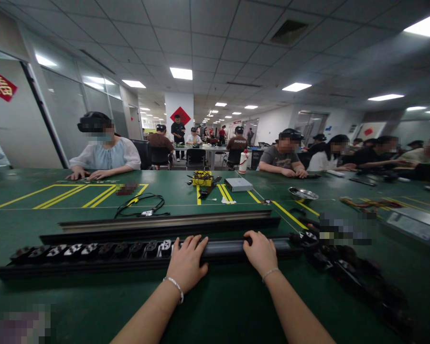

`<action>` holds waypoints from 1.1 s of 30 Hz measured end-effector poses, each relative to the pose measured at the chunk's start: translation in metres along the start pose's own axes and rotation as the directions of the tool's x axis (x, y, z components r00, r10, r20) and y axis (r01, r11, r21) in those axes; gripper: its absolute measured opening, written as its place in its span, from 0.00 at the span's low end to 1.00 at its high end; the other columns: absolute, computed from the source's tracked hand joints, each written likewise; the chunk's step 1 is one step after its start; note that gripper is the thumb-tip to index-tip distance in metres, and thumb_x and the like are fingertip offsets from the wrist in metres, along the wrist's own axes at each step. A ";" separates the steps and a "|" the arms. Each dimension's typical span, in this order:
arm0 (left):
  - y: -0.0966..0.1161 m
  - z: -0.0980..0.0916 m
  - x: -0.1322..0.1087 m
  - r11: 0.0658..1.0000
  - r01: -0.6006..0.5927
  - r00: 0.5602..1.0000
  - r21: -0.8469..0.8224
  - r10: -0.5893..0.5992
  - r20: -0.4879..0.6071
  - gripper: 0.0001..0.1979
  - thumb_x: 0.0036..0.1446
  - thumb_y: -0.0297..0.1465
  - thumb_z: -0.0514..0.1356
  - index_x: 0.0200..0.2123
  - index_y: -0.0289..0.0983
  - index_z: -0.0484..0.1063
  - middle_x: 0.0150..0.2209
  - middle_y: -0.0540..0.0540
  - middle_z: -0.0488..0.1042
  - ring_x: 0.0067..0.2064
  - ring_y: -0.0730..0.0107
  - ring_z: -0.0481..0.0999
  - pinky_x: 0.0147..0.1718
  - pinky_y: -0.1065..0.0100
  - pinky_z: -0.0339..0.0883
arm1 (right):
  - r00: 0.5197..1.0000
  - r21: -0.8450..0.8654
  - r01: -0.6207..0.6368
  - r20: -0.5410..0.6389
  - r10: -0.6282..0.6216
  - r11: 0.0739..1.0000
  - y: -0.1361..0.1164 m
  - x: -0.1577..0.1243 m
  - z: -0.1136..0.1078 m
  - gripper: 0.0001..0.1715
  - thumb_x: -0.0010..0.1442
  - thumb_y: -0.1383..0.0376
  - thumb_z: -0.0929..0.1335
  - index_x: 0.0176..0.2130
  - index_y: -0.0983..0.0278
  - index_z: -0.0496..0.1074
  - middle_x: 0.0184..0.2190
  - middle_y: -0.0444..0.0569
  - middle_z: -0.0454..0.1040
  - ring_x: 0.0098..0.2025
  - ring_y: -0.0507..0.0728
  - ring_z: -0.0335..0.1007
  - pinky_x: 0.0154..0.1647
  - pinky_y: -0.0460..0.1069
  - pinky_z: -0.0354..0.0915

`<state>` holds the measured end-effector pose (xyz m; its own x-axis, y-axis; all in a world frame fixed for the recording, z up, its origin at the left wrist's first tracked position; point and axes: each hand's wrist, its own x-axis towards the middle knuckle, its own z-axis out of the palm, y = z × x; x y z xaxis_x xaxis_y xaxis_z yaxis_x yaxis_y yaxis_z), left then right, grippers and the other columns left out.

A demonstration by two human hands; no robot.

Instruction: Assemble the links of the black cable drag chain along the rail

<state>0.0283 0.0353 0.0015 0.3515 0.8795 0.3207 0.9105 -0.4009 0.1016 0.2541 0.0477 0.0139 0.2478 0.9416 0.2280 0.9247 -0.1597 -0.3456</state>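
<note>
A long black channel [93,271] lies across the table in front of me, with a row of black socket modules [122,249] in its left part. Some of the modules have shiny metal faces. My left hand [188,263] rests on the channel at the right end of the row, fingers spread, partly covering the nearest modules. Farther right, over the bare stretch of the channel, my right hand [262,253] has its fingers curled round a small black piece [248,241]. Most of that piece is hidden. More loose black socket modules [347,267] lie in a pile beyond the channel's right end.
Another long black channel [172,220] lies parallel behind. Beyond are a coiled black cable [143,203], a yellow box [202,178], a grey box [238,184] and a metal bowl [303,193]. A metal case [415,224] stands at right. People sit across the green table [93,306].
</note>
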 end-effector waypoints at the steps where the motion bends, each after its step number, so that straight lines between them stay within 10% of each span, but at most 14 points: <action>1: 0.000 0.000 0.000 1.000 0.001 1.000 0.003 -0.001 0.003 0.30 0.47 0.37 0.54 0.56 0.48 0.54 0.57 0.49 0.61 0.57 0.58 0.56 0.56 0.47 0.39 | 1.000 0.003 0.000 0.000 0.000 1.000 0.000 0.000 0.000 0.14 0.54 0.64 0.60 0.40 0.58 0.69 0.46 0.49 0.69 0.55 0.60 0.55 0.54 0.61 0.47; 33: 0.001 -0.002 0.000 1.000 0.007 1.000 0.011 -0.007 0.015 0.30 0.48 0.37 0.55 0.56 0.48 0.54 0.57 0.49 0.60 0.58 0.58 0.55 0.57 0.48 0.39 | 0.998 0.040 0.054 -0.047 -0.052 0.998 0.010 0.004 -0.002 0.14 0.52 0.65 0.61 0.38 0.59 0.70 0.38 0.45 0.72 0.42 0.55 0.66 0.46 0.49 0.57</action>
<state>0.0287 0.0344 0.0031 0.3485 0.8860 0.3059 0.9151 -0.3923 0.0937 0.2649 0.0496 0.0133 0.2130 0.9335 0.2885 0.9243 -0.0968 -0.3693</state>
